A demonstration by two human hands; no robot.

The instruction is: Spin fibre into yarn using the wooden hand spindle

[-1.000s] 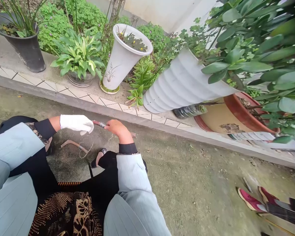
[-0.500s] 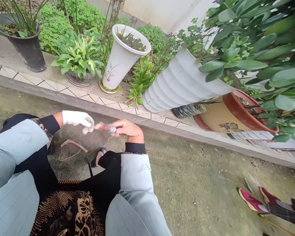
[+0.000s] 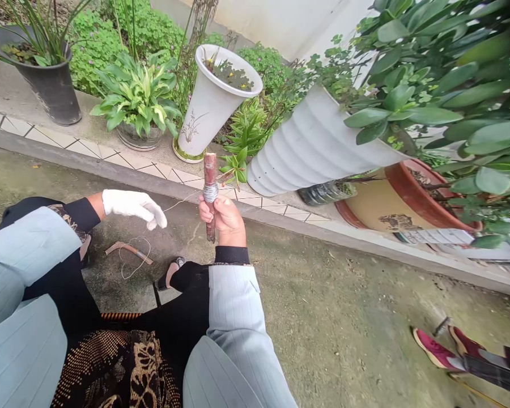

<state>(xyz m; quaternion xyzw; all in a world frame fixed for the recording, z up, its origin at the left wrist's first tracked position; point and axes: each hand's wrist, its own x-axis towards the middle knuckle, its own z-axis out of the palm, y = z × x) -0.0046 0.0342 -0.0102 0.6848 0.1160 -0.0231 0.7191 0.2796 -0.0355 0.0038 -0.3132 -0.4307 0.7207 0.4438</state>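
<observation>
My right hand (image 3: 228, 220) is bare and closed around a short reddish-brown stick (image 3: 210, 166), which stands nearly upright. Several turns of thin wire (image 3: 211, 192) are wound round the stick's middle, just above my fingers. From that winding a strand runs left to my left hand (image 3: 130, 205), which wears a white glove and pinches the wire between its fingers. The loose end curls down in a loop below the glove. On the ground under it lies a bent piece of wood (image 3: 136, 253).
Ahead runs a low tiled ledge (image 3: 130, 164) with a black pot (image 3: 53, 90), a white flared pot (image 3: 206, 110), a ribbed white planter (image 3: 314, 147) and a brown-rimmed pot (image 3: 374, 198). Another person's red shoes (image 3: 433, 347) are at the lower right.
The stick has swung from lying blurred between my hands to upright in my right hand. The wire's loose loop has shifted over the bent wood. My left hand stays almost in place.
</observation>
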